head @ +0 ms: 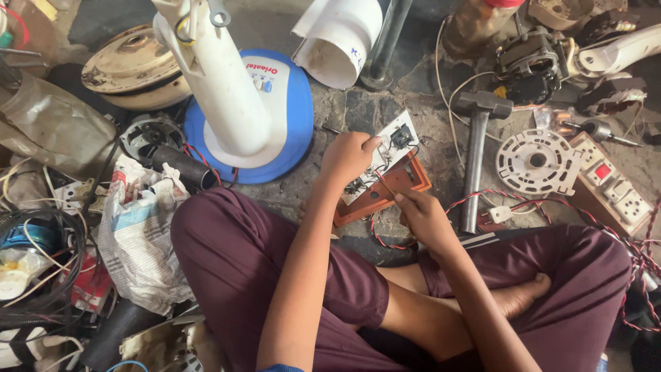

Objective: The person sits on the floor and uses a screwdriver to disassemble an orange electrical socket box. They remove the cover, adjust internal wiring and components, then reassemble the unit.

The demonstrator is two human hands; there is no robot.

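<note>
I sit cross-legged on a stone floor. My left hand (350,157) grips the white switch plate (395,141), which lies tilted over a brown wooden box (406,184). My right hand (425,219) holds a thin screwdriver (384,184) whose tip points into the box under the plate. Red and black twisted wires (385,241) run out from beneath the box.
A hammer (476,138) lies just right of the box. A white and blue fan base (261,117) stands to the left. A round white plate (537,162), a switchboard with sockets (609,182), motor parts (530,65), crumpled newspaper (138,234) and tangled cables (41,275) surround me.
</note>
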